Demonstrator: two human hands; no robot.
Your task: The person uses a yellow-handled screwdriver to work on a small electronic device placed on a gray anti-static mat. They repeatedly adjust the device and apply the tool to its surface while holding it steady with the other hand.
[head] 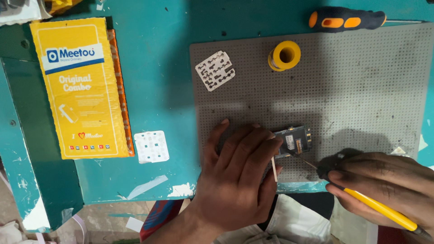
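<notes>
Nearest the camera, the right hand [384,176] pinches a yellow-handled tool [384,211] between thumb and fingers. Its long axis slants from the lower right up to the left, and the thin metal tip meets the small circuit board [293,141] at that board's lower right part. The left hand [239,174] lies flat, palm down, fingers together and only slightly fanned — their tips press on the board's left end and pin it to the grey perforated mat [361,99]. The board lies lengthwise left to right, mostly clear of the fingertips on their right side. A thin pale stick [274,168] stands just beside the left index finger.

Farther up the mat lie a white keypad membrane [215,70] and a yellow tape roll [284,55] — beyond its edge, an orange-and-black screwdriver [346,19]. To the left, on the teal table [158,90], rest a white key sheet [151,146] and a yellow package [79,88].
</notes>
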